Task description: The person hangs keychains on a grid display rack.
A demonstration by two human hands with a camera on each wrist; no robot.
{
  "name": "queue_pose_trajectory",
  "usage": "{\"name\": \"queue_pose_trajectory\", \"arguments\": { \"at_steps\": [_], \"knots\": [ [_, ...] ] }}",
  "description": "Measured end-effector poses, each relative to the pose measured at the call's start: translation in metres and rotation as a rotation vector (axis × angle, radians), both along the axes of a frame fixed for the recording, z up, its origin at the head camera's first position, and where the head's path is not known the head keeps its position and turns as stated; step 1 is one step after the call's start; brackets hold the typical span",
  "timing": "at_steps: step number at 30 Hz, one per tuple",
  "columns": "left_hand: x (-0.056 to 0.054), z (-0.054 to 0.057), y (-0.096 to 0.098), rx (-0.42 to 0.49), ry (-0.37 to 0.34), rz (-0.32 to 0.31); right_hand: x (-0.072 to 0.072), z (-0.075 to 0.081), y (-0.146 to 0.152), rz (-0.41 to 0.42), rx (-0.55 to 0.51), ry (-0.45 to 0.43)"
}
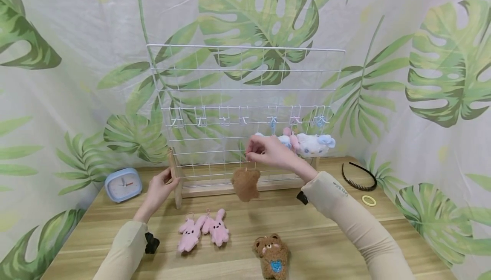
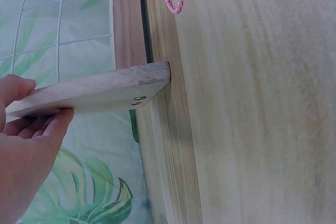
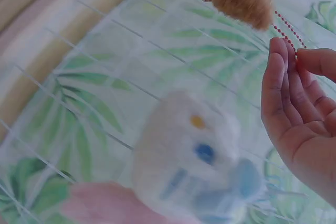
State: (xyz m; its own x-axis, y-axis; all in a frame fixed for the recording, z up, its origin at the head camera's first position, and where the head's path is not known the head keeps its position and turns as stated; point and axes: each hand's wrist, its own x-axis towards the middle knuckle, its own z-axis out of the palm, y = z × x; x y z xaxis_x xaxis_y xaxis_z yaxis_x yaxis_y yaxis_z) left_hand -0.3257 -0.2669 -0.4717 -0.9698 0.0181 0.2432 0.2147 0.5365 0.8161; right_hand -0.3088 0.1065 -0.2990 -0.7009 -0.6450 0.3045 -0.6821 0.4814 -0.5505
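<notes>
A tabletop display corner, closed in by pale cloth (image 1: pixel 364 101) with a green leaf print; whether home or shop is unclear. On the wood-grain table (image 1: pixel 326 250) stand a light-blue clock (image 1: pixel 123 185) and a white wire rack (image 1: pixel 245 89) hung with plush charms (image 1: pixel 311 145).

The head view is bright, while the dimmer right-wrist view blurs the white plush (image 3: pixel 163 145).

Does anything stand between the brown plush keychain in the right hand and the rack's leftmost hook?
Nothing visible stands between the brown plush keychain and the leftmost hook; the left hand grips the wooden support below.
</notes>
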Motion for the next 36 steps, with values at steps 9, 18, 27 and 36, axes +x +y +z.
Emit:
{"name": "queue_pose_trajectory", "arguments": {
  "at_steps": [9,18,27,36],
  "knots": [
    [0.002,0.003,0.001,-0.004,-0.008,-0.015,0.001,0.036,0.002,-0.096,-0.040,0.043],
    [0.003,0.004,0.001,-0.016,-0.011,-0.012,-0.010,0.055,-0.002,-0.114,-0.060,0.127],
    [0.004,0.000,0.000,-0.014,-0.020,-0.016,-0.025,0.058,-0.008,-0.152,-0.026,0.117],
    [0.002,0.001,0.001,-0.001,-0.004,-0.013,-0.037,0.057,-0.017,-0.210,0.050,0.172]
  ]
}}
